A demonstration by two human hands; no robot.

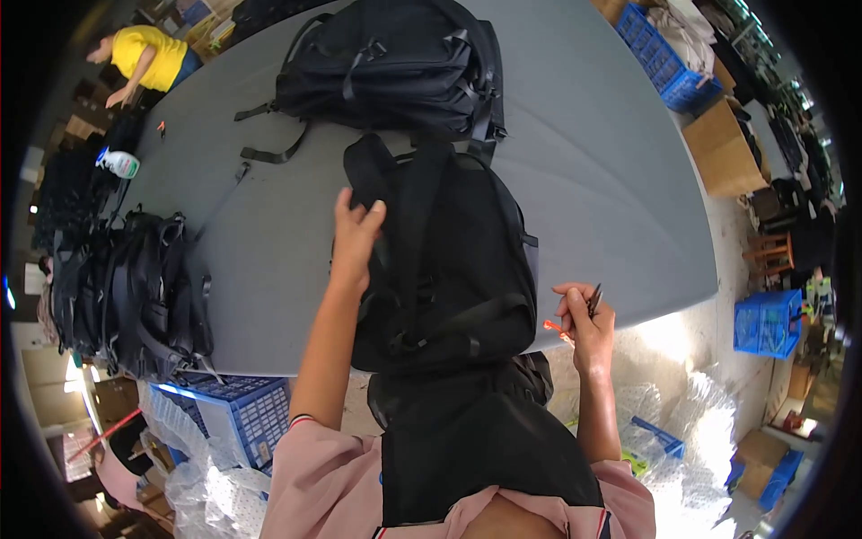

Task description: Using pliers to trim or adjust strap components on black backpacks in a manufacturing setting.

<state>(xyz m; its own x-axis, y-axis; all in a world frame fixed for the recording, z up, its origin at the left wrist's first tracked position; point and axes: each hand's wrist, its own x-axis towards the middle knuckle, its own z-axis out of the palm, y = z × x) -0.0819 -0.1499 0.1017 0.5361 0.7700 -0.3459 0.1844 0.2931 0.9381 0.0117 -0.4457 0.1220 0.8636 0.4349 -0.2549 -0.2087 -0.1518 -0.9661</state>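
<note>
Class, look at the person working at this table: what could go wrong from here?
The dark pointed tool in the right hand might nick the near backpack or the left hand if brought in carelessly.

The near backpack reaches the front edge of the table, so a hard tug could pull it off.

Loose straps trail from the far backpack close by, and could perhaps snag.
</note>
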